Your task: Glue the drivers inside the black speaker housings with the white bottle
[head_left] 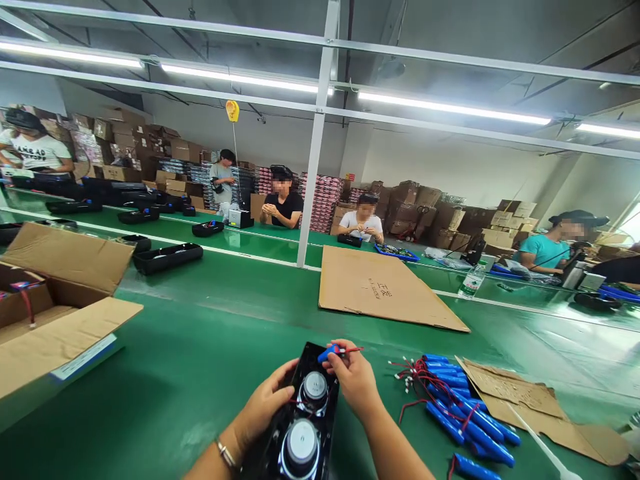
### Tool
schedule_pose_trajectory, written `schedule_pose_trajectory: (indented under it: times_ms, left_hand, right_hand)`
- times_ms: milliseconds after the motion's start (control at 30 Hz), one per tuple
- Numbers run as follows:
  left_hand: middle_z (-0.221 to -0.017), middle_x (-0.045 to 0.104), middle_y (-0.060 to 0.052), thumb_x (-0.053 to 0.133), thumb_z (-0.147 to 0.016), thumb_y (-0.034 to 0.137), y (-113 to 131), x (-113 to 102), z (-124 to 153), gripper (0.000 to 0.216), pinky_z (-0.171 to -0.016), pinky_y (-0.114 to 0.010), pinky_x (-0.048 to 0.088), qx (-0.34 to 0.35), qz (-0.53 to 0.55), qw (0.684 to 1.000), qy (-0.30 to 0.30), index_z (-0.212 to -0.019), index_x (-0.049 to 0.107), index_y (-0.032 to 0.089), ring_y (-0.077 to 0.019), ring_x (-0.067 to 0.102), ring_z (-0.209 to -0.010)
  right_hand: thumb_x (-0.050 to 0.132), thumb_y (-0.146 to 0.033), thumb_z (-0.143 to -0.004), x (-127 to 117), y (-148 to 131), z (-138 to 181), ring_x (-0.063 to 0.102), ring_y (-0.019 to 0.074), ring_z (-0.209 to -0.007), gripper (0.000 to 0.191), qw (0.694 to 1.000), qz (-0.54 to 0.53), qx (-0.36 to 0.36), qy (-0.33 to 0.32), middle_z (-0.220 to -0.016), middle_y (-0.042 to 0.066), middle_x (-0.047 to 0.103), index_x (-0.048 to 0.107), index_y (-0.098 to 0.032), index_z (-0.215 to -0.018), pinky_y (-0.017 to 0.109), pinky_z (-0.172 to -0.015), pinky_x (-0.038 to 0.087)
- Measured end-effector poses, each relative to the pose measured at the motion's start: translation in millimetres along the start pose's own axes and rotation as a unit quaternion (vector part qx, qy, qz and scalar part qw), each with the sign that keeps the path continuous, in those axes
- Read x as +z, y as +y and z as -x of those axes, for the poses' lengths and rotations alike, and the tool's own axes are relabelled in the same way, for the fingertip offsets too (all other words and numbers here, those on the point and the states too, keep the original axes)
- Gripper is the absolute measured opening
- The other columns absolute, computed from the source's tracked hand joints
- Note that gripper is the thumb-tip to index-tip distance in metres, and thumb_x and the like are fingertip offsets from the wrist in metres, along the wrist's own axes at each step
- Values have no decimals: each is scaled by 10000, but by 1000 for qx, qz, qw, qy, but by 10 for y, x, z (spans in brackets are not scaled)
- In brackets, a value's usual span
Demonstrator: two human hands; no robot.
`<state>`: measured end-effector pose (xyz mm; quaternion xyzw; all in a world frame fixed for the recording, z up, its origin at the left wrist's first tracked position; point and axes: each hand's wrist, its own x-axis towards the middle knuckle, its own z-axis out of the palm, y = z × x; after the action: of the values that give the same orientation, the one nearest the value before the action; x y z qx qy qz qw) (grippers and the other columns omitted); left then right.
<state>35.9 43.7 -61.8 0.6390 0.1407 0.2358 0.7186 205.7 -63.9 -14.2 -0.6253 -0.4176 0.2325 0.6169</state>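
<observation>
A long black speaker housing (327, 413) lies below me with two round silver speaker drivers (303, 441) in it. My left hand (265, 407) grips its left side, thumb over the rim near the upper driver. My right hand (354, 379) pinches a blue battery (327, 353) with red wires over the far end of the housing. Whether the battery touches the inside of the housing, I cannot tell. To the right lies a pile of blue batteries (467, 410) with red leads and white plugs.
An open cardboard box (70, 313) stands at left. A flat cardboard sheet (385, 290) lies ahead, and torn cardboard (530, 400) sits beyond the batteries. Black housings (167, 258) dot the green table (200, 373). A white post (313, 173) rises ahead; several co-workers sit across.
</observation>
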Motion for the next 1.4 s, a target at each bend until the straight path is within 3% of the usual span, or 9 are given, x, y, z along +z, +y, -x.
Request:
schedule_pose_trajectory:
  times_ms: [167,400,633,800,1133,1300,1400]
  left_hand:
    - [-1439,319,-97,617,-749,433,35,-3,35,736,-1132,-390,201,23,-6,999,-45,-1362,314,164,-244,286,-1327]
    - [-1448,292,-122,608,-746,438,86,16,45,777,-1118,-377,232,15,-16,998,-61,-1370,269,123,-242,289,-1324]
    - [-1449,286,-126,598,-746,417,103,13,43,770,-1115,-393,240,15,-12,997,-72,-1371,263,117,-253,321,-1303]
    - [-1450,288,-113,606,-741,384,56,3,28,750,-1125,-396,217,18,4,997,-70,-1366,274,138,-246,279,-1327]
    - [-1467,256,-85,604,-731,387,-26,22,49,786,-1145,-403,153,27,-31,998,-44,-1392,245,157,-241,221,-1353]
    - [-1470,242,-96,566,-692,369,-120,-13,45,825,-1142,-406,142,39,-79,995,-38,-1403,228,123,-253,223,-1351]
    - [-1463,262,-87,544,-639,291,-191,-66,5,837,-1141,-402,142,38,-108,993,-34,-1402,246,119,-258,223,-1351]
  right_hand:
    - [519,-333,-775,177,-37,-215,630,192,-651,239,997,65,4,-31,-745,23,614,500,-184,-961,303,-606,512]
    - [533,-276,-770,155,-3,-261,623,162,-666,244,988,133,-8,-72,-773,-6,636,549,-207,-1003,274,-646,504]
    - [591,-226,-772,159,-82,-234,572,162,-908,259,969,237,-58,-36,-965,23,622,640,-206,-1026,284,-860,440]
    - [624,-172,-777,177,-148,-220,545,153,-863,244,945,315,-76,-39,-911,17,581,662,-228,-1011,262,-818,426]
    - [704,-285,-751,200,-181,-226,473,227,-874,217,890,449,-82,-18,-848,29,569,682,-270,-966,338,-808,374]
    - [713,-274,-728,296,-224,-215,476,229,-850,191,881,464,-89,-3,-821,26,567,688,-299,-916,339,-768,381]
    - [650,-264,-753,115,-144,-160,499,230,-905,257,890,443,-112,4,-922,33,581,665,-326,-1002,366,-824,398]
